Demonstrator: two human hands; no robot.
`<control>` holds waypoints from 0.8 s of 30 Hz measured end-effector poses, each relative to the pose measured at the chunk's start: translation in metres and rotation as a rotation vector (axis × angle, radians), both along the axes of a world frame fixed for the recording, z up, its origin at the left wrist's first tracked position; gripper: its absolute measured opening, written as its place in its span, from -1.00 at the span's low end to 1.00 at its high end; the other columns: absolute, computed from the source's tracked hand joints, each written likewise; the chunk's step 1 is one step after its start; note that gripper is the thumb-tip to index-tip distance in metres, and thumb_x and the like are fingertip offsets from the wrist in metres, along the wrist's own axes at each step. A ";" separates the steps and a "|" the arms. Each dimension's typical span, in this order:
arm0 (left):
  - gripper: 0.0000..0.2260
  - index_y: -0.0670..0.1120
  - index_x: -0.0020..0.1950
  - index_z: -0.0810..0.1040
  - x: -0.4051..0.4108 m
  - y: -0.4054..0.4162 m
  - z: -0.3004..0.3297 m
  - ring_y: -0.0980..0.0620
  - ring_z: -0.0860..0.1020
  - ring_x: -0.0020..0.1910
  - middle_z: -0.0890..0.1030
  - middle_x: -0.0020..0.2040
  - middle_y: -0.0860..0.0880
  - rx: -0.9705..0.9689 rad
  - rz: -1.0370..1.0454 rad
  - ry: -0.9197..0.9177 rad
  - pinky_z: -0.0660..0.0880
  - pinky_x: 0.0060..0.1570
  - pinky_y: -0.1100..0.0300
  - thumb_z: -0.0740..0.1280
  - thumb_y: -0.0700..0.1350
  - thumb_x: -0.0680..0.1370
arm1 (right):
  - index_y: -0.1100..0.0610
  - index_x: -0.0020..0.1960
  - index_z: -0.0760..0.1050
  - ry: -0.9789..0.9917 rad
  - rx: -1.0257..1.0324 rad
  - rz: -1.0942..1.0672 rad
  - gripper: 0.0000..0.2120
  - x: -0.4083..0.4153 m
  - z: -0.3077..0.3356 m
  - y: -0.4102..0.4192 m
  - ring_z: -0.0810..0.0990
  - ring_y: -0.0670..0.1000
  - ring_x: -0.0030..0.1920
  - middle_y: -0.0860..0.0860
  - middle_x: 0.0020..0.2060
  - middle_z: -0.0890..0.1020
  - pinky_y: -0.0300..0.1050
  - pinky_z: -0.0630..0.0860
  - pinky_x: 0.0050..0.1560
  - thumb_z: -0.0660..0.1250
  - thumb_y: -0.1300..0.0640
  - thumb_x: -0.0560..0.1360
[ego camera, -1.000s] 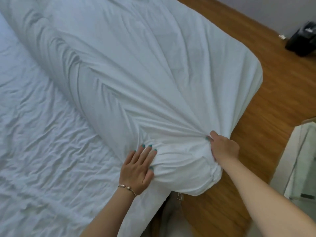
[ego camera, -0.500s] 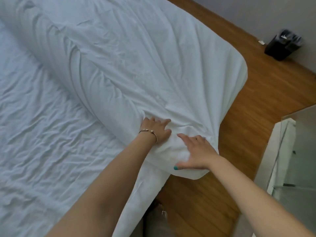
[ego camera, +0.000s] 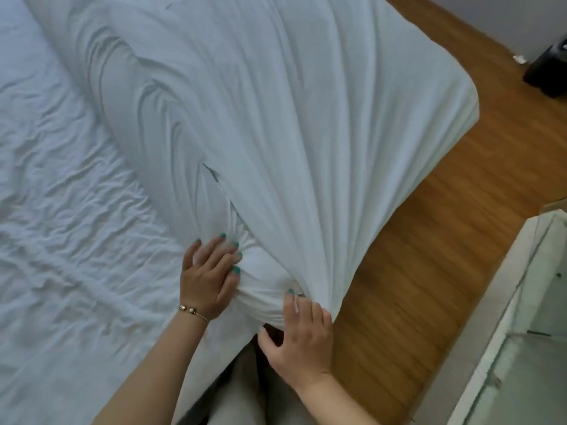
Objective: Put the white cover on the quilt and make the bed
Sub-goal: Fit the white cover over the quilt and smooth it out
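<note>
At lower centre, the left hand [ego camera: 208, 279] presses flat on the covered quilt [ego camera: 276, 124]'s bunched corner; the right hand [ego camera: 302, 335] pinches the white cover [ego camera: 319, 277]. If that grip slips, the overhanging corner could slide to the floor [ego camera: 429, 256].

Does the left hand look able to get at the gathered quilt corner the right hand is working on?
Probably yes: the left hand already rests beside the gathered corner, with nothing between it and the right hand.

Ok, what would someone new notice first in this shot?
The big white quilt, bunched into folds that fan out from the near corner, where it overhangs the wood floor. There the left hand lies on it and the right hand grips the gathered cloth.
</note>
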State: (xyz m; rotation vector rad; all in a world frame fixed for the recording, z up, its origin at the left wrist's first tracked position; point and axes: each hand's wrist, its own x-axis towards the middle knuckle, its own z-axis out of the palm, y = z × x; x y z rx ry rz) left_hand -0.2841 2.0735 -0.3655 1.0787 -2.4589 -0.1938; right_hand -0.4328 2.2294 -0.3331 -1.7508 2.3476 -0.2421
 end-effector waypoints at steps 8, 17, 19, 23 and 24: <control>-0.66 0.04 0.22 0.54 -0.126 -0.072 0.060 -0.03 0.40 0.18 0.52 0.16 0.01 0.318 -0.238 -0.699 0.26 0.18 0.10 0.05 0.04 0.60 | -0.03 0.10 0.34 -0.110 0.357 0.084 -0.72 -0.112 0.035 -0.081 0.55 0.10 -0.11 -0.08 0.00 0.49 -0.05 0.36 -0.20 -0.07 -0.13 0.67; -0.70 -0.05 -0.14 0.46 -0.126 -0.068 0.063 0.00 0.49 -0.04 0.61 -0.04 -0.05 0.269 -0.261 -0.794 0.20 0.03 0.09 0.01 0.06 0.52 | -0.24 0.43 0.33 -0.246 0.542 -0.088 -0.33 -0.111 0.017 -0.096 0.11 0.06 0.53 -0.10 0.56 0.13 0.11 0.06 0.47 -0.29 -0.41 0.52; -0.66 -0.12 -0.25 0.47 -0.098 -0.055 0.061 -0.03 0.46 -0.21 0.52 -0.28 -0.03 0.207 -0.241 -0.570 0.23 0.03 0.10 0.00 0.05 0.42 | -0.17 0.48 0.28 -0.205 0.446 -0.069 -0.08 -0.095 0.014 -0.080 0.08 0.01 0.54 -0.11 0.55 0.15 0.04 -0.01 0.49 -0.48 -0.48 0.37; -0.70 -0.14 -0.20 0.55 -0.010 -0.006 0.043 -0.10 0.54 0.03 0.59 -0.16 -0.06 0.180 -0.066 -0.150 0.27 0.28 -0.03 0.12 -0.01 0.30 | -0.09 0.58 0.06 -0.255 0.297 -0.050 -0.06 -0.069 0.004 -0.034 -0.07 -0.20 0.54 -0.20 0.53 0.11 -0.10 -0.23 0.52 -0.50 -0.48 0.37; -0.68 -0.15 -0.14 0.58 0.014 0.011 0.034 -0.10 0.52 0.15 0.63 -0.07 -0.07 0.189 -0.018 -0.129 0.25 0.32 -0.08 0.13 -0.04 0.30 | -0.14 0.57 0.05 -0.300 0.275 -0.066 -0.17 -0.062 0.001 -0.023 -0.13 -0.27 0.51 -0.25 0.52 0.09 -0.11 -0.28 0.51 -0.42 -0.46 0.43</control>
